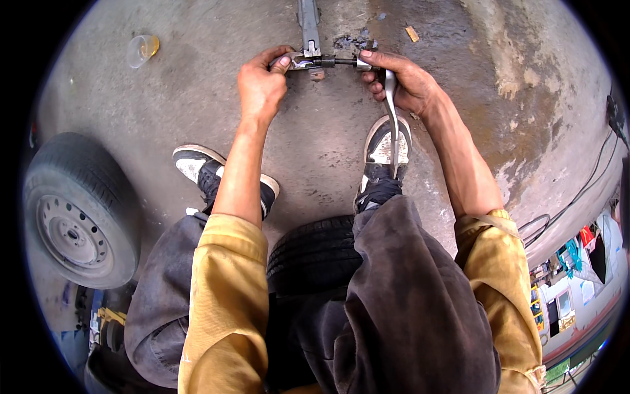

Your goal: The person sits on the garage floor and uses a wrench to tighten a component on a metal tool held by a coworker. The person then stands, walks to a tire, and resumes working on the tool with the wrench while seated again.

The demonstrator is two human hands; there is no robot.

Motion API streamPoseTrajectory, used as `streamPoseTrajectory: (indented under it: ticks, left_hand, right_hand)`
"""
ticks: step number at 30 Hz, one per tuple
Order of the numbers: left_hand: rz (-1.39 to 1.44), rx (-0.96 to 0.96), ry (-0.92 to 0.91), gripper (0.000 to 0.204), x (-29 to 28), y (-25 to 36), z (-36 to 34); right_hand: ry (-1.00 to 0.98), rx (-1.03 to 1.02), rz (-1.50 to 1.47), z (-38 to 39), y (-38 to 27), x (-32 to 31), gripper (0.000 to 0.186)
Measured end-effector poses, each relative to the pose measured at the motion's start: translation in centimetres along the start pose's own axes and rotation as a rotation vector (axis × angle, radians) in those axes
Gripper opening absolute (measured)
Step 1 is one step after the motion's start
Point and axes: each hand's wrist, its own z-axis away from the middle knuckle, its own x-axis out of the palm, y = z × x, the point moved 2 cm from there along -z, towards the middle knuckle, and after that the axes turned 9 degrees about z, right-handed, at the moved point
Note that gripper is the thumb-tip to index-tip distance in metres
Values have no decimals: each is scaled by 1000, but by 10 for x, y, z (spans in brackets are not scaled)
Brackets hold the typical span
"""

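My right hand (pixel 403 79) is closed round the head of a silver ratchet wrench (pixel 392 108), whose curved handle hangs down in front of my right shoe. From the ratchet head a dark shaft with a socket (pixel 328 62) points left, meeting a silver metal piece (pixel 300 62). That piece is pinched between the thumb and fingers of my left hand (pixel 261 84). Where the socket and metal piece meet, the lower end of a long grey metal bar (pixel 309 23) comes down from the top edge. Whether a bolt sits inside the socket is hidden.
A wheel with a tire (pixel 82 210) stands at the left. Another tire (pixel 315 253) is beneath me, between my legs. A clear plastic cup (pixel 142 50) with amber liquid lies on the stained concrete floor (pixel 197 98). Dark cables (pixel 577 197) trail at the right.
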Motion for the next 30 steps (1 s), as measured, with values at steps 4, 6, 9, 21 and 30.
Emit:
streamPoseTrajectory:
  ticks: [4,6,9,21,30]
  left_hand:
    - [30,29,-7,19,-1,-4,-1]
    - [34,17,1,19,-1,-6,-1]
    - [44,14,-9,20,-2,-10,0]
    - [-79,94,-16,19,-1,9,2]
    - [-67,100,26,19,-2,3,5]
  right_hand:
    - [33,-70,51,1,-6,1,20]
    - [101,-193,99,2,-5,8,22]
    - [140,-319,202,8,-2,6,37]
    - [217,-814,1437,40,-7,-16,66]
    - [302,-1111,1639,32,-4,-16,65]
